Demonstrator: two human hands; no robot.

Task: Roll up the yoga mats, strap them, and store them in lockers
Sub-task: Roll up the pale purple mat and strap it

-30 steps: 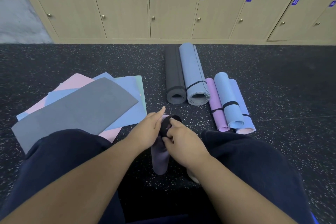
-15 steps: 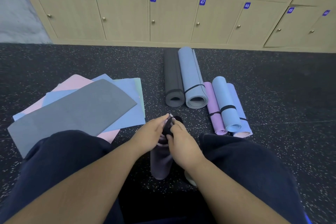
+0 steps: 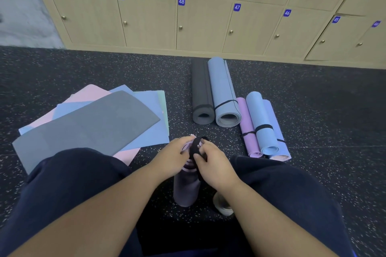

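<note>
The rolled mauve mat (image 3: pixel 186 185) stands nearly on end on the speckled floor (image 3: pixel 104 69) between the person's knees, its top end up at the hands. It looks soft and springy, light enough to steady with one hand, and likely to uncoil if let go; the best hold is round the roll near the end, where the black strap (image 3: pixel 195 147) is going on. The left hand (image 3: pixel 170 156) curls round the top of the roll, fingers on its rim. The right hand (image 3: pixel 215 165) pinches the strap between thumb and fingers, stretching it over the end; how far the band has slid on is hard to tell, since the fingers cover it.

Beyond the hands, toward the lockers (image 3: pixel 200 21), five strapped rolls lie side by side: charcoal (image 3: pixel 201 94), grey-blue (image 3: pixel 223 94), purple (image 3: pixel 248 131), light blue (image 3: pixel 261 123) and lavender (image 3: pixel 277 131). To the left lies a fanned stack of flat mats, a grey one (image 3: pixel 87 123) on top.
</note>
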